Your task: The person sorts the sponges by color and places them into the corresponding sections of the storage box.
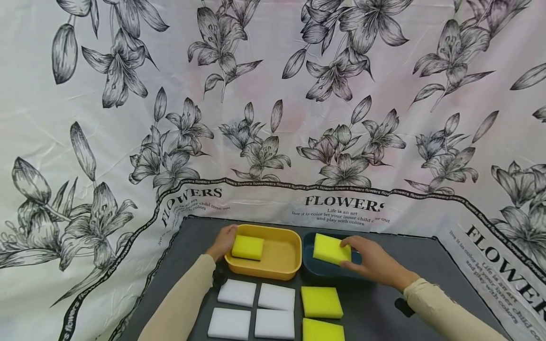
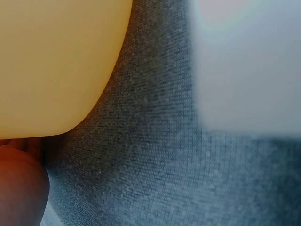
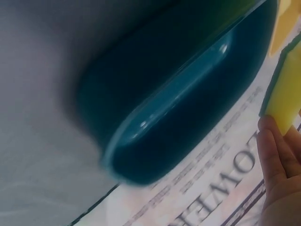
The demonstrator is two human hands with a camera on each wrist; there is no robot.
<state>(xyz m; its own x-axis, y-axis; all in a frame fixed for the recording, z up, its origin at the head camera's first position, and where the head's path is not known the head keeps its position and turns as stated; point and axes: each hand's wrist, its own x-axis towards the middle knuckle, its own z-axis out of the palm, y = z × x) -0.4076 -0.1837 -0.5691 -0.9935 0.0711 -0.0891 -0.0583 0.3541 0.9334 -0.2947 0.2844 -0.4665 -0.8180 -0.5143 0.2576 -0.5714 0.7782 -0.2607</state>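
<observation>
My right hand pinches a yellow sponge by its right side, over the dark blue basin. In the right wrist view this sponge shows a dark green layer on one face and is held above the basin's rim. My left hand grips the left side of the yellow-orange basin; the left wrist view shows part of the hand against its outer wall. Another yellow sponge lies inside that basin, at its left.
In front of the basins, several white blocks lie in two rows on the dark grey cloth. Two more yellow sponges lie to their right. A flower-printed curtain hangs behind and around the table.
</observation>
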